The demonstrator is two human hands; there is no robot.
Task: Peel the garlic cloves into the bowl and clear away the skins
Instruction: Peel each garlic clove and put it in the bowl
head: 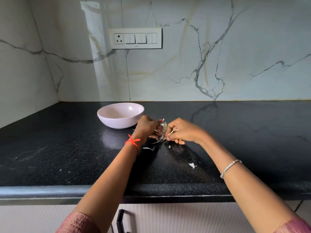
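Observation:
A pale pink bowl (pixel 120 117) stands on the black counter (pixel 67 148), just left of my hands; I cannot see what lies inside it. My left hand (pixel 148 126) and my right hand (pixel 181 131) meet over a small heap of dry garlic skins (pixel 162 132) on the counter. The fingers of both hands are curled round the heap from either side. A thin strip of skin sticks out between my right fingers. No clove is plainly visible.
Loose skin flakes lie on the counter nearer to me: one flake (pixel 192 165), another flake (pixel 147 148), tiny bits at left. A marble wall with a switch panel (pixel 135 38) rises behind. The counter's front edge (pixel 101 189) runs above a drawer handle (pixel 120 221).

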